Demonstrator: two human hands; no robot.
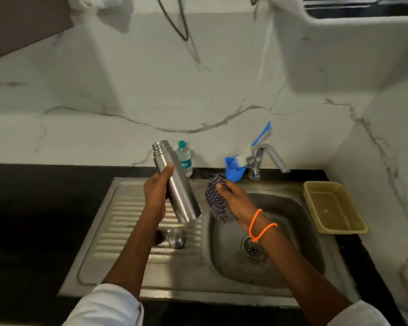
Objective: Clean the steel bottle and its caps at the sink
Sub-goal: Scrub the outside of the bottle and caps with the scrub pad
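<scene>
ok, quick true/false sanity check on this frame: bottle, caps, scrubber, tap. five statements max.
1. The left hand grips the steel bottle. True.
2. The bottle has its cap screwed on. False: its threaded mouth is bare, and a steel cap lies on the drainboard.
3. The right hand holds a scrubber. True.
4. The scrubber is pressed against the bottle. False: it is held beside the bottle, with a gap between them.
5. Water runs from the tap. False: no stream is visible.
</scene>
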